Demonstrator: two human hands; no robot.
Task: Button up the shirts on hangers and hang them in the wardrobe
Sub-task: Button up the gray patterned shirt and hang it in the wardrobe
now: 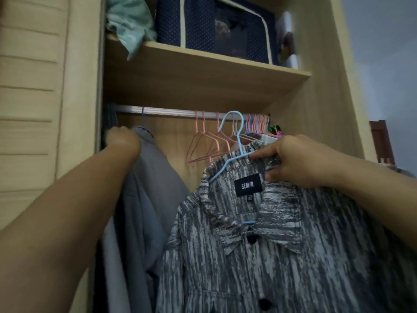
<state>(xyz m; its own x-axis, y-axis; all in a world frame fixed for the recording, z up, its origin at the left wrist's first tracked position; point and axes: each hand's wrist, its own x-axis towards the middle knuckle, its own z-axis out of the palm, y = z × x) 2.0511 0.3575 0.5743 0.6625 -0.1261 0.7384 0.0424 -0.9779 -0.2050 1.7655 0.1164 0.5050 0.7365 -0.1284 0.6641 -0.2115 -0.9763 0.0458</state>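
From the head camera, the right hand [291,161] pinches the blue hanger [234,141] by its shoulder wire and collar, carrying the patterned shirt [259,256] up in front of the open wardrobe. Held this way the hook stands free above the hand, just below the rail [167,110] and not yet over it — the grip looks chosen so the hook can be lifted on. The shirt's front shows dark buttons closed below the collar.

The left hand [123,138] reaches further left and presses against the shoulder of a grey shirt [146,188] already hanging; its fingers are hidden behind the cloth, so whether it grips or only pushes I cannot tell. It seems to hold that shirt aside to keep a gap on the rail.

Just behind the right hand hang empty pink hangers [207,143], and a tight bunch crowds the rail's far right end — the hook could snag on these. Above both hands, a shelf [203,64] carries a dark storage box [214,26] and folded cloth.
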